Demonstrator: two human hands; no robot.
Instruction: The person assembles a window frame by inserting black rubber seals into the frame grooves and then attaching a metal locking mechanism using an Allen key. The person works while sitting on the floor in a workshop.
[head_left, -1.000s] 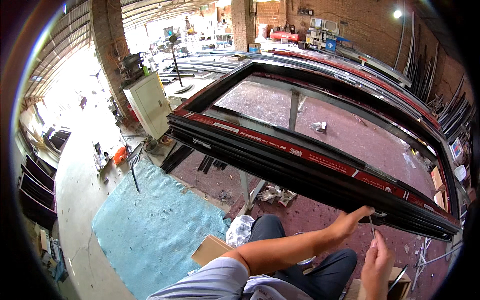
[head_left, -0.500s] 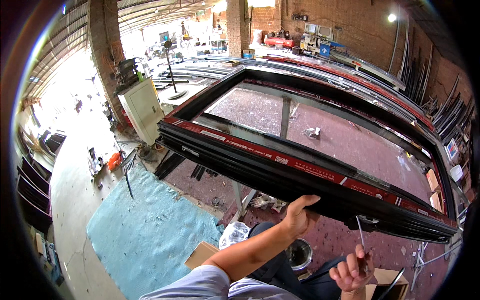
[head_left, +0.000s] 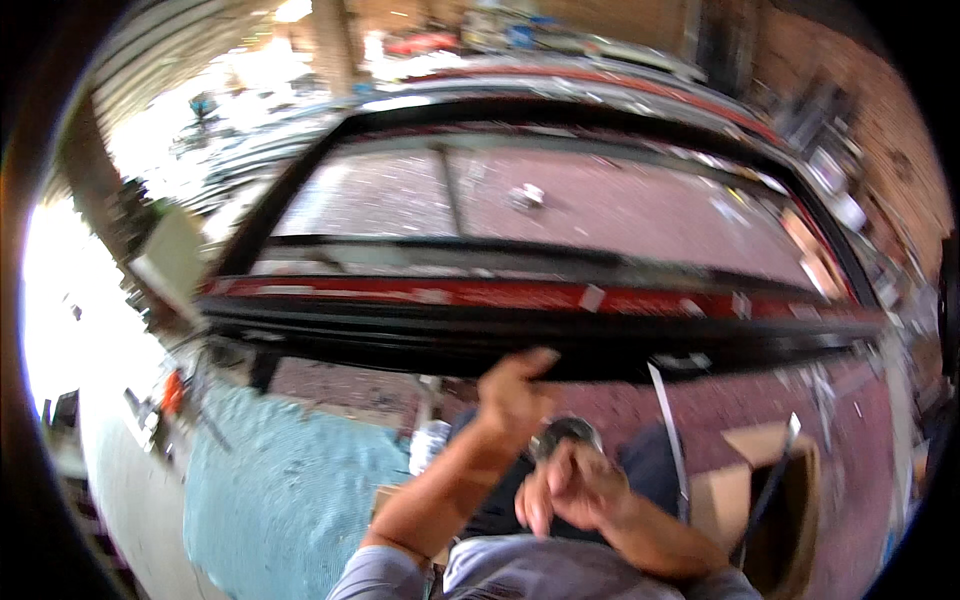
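Observation:
A large black window frame (head_left: 450,335) with red film along its edges spans the view in front of me, its near side tilted towards me. My left hand (head_left: 515,395) is closed at the lower near edge, thumb on the black profile and fingers mostly hidden beneath. From that edge, to the right, hangs a thin pale strip (head_left: 668,430), apart from both hands. My right hand (head_left: 575,490) is in front of my body, below the frame, its fingers bent and smeared by motion. I cannot make out whether anything is in it.
An open cardboard box (head_left: 725,495) stands at the lower right with a dark strip (head_left: 775,475) leaning in it. A round metal bowl (head_left: 566,432) sits below the frame. Light blue sheeting (head_left: 290,490) covers floor at left. Long profiles (head_left: 620,75) lie behind the frame.
My view has swung right, blurring the scene. My right hand has moved left towards my body, away from the pale strip, which hangs from the frame. My left hand stays at the frame's edge.

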